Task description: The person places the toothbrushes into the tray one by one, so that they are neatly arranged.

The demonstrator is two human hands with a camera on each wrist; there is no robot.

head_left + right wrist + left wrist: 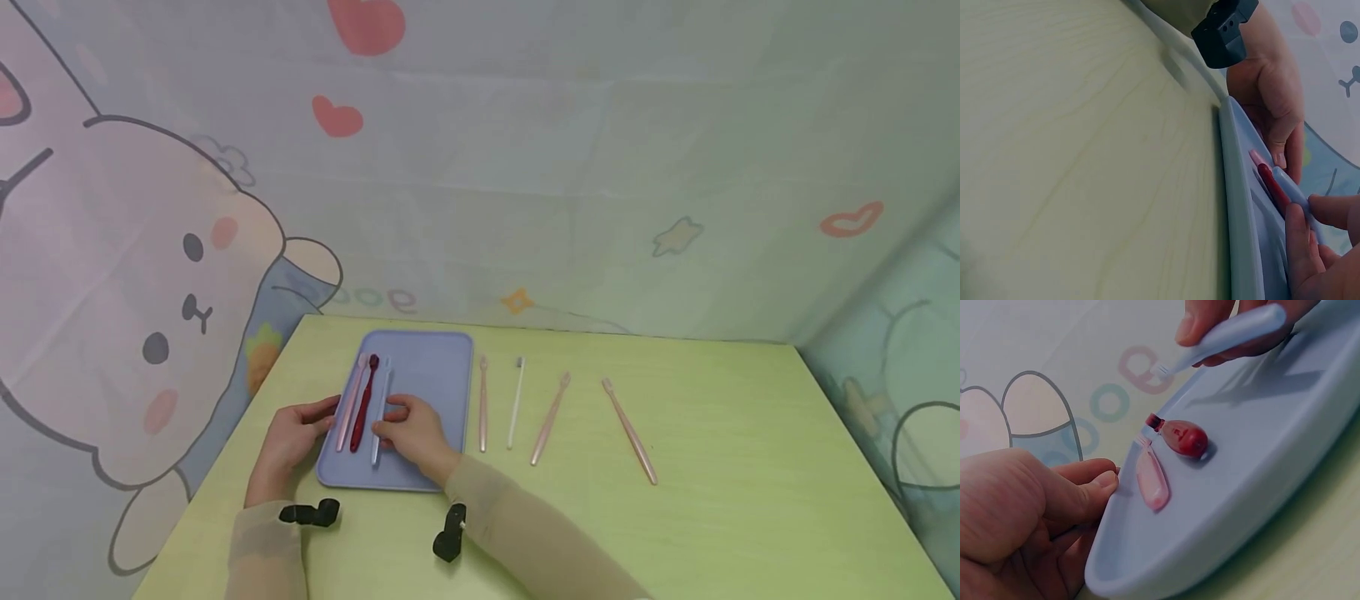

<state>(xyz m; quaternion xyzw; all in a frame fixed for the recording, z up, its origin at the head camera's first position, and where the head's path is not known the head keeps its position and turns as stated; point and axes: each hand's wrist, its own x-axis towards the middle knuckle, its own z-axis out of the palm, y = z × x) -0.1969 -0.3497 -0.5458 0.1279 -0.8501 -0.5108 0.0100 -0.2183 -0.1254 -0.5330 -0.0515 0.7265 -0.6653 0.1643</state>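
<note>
- Nearest, two beige sleeves (264, 550), a black device (448, 542) at each wrist.
- Left hand (291, 437): thumb and fingers pinch the left rim of the blue tray (427, 367).
- Right hand (416, 433): thumb and fingertips nearly together, gripping a pale-blue toothbrush (376, 450) above the tray (long axis near to far, head pointing away).
- Lying in the tray: a pink toothbrush (349, 408) and a red toothbrush (362, 412), heads likewise far.
- Right of it on the table (750, 483): three pink toothbrushes (550, 419), one white toothbrush (516, 404).
- Backdrop (525, 167): faint letters (371, 297), apparently "goo" (mirrored).
</note>
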